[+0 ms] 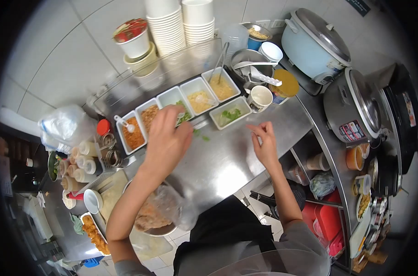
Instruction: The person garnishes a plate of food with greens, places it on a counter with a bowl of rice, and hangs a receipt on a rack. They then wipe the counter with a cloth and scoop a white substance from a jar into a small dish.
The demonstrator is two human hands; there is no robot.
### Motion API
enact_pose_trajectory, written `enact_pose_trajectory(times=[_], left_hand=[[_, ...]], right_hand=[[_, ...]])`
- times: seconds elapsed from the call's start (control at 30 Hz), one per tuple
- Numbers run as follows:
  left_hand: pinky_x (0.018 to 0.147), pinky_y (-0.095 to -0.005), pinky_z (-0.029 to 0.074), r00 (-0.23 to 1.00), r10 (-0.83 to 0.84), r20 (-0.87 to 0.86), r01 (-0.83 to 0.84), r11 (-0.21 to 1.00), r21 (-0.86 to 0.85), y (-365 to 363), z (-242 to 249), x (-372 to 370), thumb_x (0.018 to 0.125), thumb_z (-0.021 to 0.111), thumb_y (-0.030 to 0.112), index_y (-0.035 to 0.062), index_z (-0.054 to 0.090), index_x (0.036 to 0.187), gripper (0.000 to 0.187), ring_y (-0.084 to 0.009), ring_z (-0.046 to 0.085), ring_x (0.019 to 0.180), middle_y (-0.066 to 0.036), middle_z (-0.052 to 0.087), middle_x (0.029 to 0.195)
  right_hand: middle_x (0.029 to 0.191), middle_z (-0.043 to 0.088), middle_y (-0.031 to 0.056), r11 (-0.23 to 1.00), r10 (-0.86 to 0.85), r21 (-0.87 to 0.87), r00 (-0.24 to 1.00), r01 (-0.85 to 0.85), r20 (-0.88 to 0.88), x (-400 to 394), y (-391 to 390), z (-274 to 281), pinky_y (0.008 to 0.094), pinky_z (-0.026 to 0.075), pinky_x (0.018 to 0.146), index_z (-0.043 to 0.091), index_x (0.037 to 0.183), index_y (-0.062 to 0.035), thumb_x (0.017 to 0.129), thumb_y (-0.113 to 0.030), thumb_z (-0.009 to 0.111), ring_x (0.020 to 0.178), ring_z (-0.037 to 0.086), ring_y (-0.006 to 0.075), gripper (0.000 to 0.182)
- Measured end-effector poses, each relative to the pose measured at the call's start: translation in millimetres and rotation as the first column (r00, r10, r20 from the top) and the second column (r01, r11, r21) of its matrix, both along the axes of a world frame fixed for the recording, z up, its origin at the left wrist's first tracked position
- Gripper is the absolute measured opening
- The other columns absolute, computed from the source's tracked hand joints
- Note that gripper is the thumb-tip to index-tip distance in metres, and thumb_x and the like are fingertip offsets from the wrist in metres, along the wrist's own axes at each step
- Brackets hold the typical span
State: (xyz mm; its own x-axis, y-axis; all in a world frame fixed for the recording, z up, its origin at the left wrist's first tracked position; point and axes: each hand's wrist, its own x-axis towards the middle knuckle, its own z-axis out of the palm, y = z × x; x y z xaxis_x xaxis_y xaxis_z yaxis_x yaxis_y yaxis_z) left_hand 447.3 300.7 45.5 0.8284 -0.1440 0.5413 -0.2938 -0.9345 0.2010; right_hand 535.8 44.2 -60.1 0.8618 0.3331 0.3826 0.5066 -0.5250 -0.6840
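My left hand [167, 135] hovers over the front edge of a white tub of chopped green herbs [182, 114], its fingers bent and the thumb apart. Nothing shows in it, though its underside is hidden. Off to the right, my right hand [264, 142] hangs above the steel counter with fingers loosely apart and holding nothing. Just beyond it is a white tub of leafy greens [228, 117]. Green scraps [202, 135] lie on the counter between the hands. Tubs of orange-red crumbs [133, 136], brown bits [149, 115] and pale yellow shreds [199, 101] stand in the same row.
A mug [259, 98] and a yellow-lidded jar [284, 85] stand right of the tubs. Paper bowls [164, 30] are stacked behind a clear guard. At lower left sits a bowl of raw-looking meat [151, 218] under plastic. Rice cookers [317, 43] line the right side.
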Motion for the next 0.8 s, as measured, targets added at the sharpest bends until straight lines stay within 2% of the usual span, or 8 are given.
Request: enact_pose_trajectory(times=[0.1, 0.2, 0.23, 0.33, 0.43, 0.53, 0.63, 0.8], left_hand=[[0.078, -0.0367, 0.04, 0.998, -0.024, -0.052, 0.024, 1.0, 0.0, -28, -45, 73, 0.064, 0.065, 0.005, 0.0055, 0.059, 0.078, 0.015, -0.0278, 0.047, 0.095, -0.01, 0.047, 0.1], [0.076, -0.0338, 0.039, 0.978, 0.015, -0.208, 0.05, 0.953, 0.3, -41, -88, 113, 0.066, 0.06, 0.01, 0.0055, 0.06, 0.076, 0.01, -0.0244, 0.045, 0.092, -0.008, 0.045, 0.094], [0.074, -0.0296, 0.037, 0.986, 0.014, -0.165, 0.05, 0.925, 0.376, -45, -97, 122, 0.064, 0.057, 0.015, 0.0091, 0.06, 0.063, 0.006, -0.0192, 0.043, 0.088, -0.006, 0.043, 0.09], [0.072, -0.0336, 0.043, 0.969, -0.063, -0.239, 0.14, 0.939, 0.316, -65, -108, 147, 0.068, 0.057, 0.012, 0.007, 0.062, 0.07, 0.007, -0.021, 0.053, 0.089, -0.007, 0.051, 0.088], [0.061, -0.0358, 0.05, 0.813, 0.014, -0.582, 0.133, 0.969, 0.21, -94, -127, 185, 0.072, 0.057, 0.01, 0.0068, 0.064, 0.072, 0.008, -0.0235, 0.063, 0.076, -0.008, 0.061, 0.079], [0.054, -0.037, 0.053, 0.799, 0.066, -0.598, 0.11, 0.962, 0.252, -116, -136, 210, 0.074, 0.058, 0.01, 0.0061, 0.066, 0.076, 0.009, -0.0276, 0.066, 0.067, -0.012, 0.065, 0.074], [0.059, -0.0357, 0.053, 0.728, 0.145, -0.67, 0.04, 0.967, 0.252, -129, -141, 215, 0.075, 0.059, 0.01, 0.0055, 0.066, 0.078, 0.009, -0.0277, 0.066, 0.072, -0.015, 0.066, 0.08], [0.06, -0.0375, 0.053, 0.696, 0.226, -0.681, -0.077, 0.967, 0.242, -129, -165, 213, 0.073, 0.06, 0.01, 0.0039, 0.065, 0.077, 0.009, -0.0287, 0.066, 0.074, -0.015, 0.066, 0.08]], right_hand=[[0.084, 0.043, 0.0119, 0.998, 0.068, -0.005, 0.997, -0.068, -0.024, 35, -1, -13, 0.0331, 0.043, 0.068, 0.063, 0.098, -0.0037, 0.077, 0.002, 0.057, 0.075, 0.049, 0.0242, 0.023], [0.084, 0.043, 0.0122, 0.993, 0.118, 0.02, 0.987, -0.116, -0.105, 56, -6, -20, 0.0332, 0.043, 0.068, 0.063, 0.1, -0.0044, 0.078, 0.001, 0.058, 0.075, 0.049, 0.0243, 0.023], [0.084, 0.044, 0.0117, 0.994, 0.113, 0.022, 0.985, -0.111, -0.13, 60, -11, -25, 0.0329, 0.043, 0.067, 0.063, 0.1, -0.0046, 0.078, 0.0, 0.058, 0.074, 0.049, 0.0238, 0.023], [0.082, 0.044, 0.0101, 0.994, 0.107, 0.036, 0.97, -0.101, -0.218, 70, -22, -35, 0.0318, 0.043, 0.064, 0.062, 0.102, -0.0054, 0.08, -0.002, 0.058, 0.069, 0.05, 0.0221, 0.023], [0.08, 0.045, 0.0086, 0.993, 0.117, 0.066, 0.944, -0.101, -0.309, 73, -27, -42, 0.0305, 0.042, 0.06, 0.062, 0.102, -0.0058, 0.081, -0.003, 0.058, 0.063, 0.049, 0.0203, 0.022], [0.079, 0.046, 0.008, 0.99, 0.128, 0.096, 0.944, -0.103, -0.306, 74, -29, -45, 0.0295, 0.042, 0.057, 0.062, 0.101, -0.0058, 0.081, -0.003, 0.058, 0.06, 0.049, 0.0189, 0.021], [0.079, 0.046, 0.0081, 0.987, 0.128, 0.133, 0.938, -0.089, -0.323, 74, -34, -44, 0.0288, 0.041, 0.057, 0.062, 0.1, -0.0054, 0.081, -0.003, 0.057, 0.06, 0.048, 0.0181, 0.02], [0.077, 0.046, 0.008, 0.983, 0.13, 0.163, 0.938, -0.08, -0.322, 71, -47, -43, 0.0273, 0.041, 0.056, 0.061, 0.098, -0.0047, 0.081, -0.002, 0.057, 0.059, 0.048, 0.0168, 0.018]])
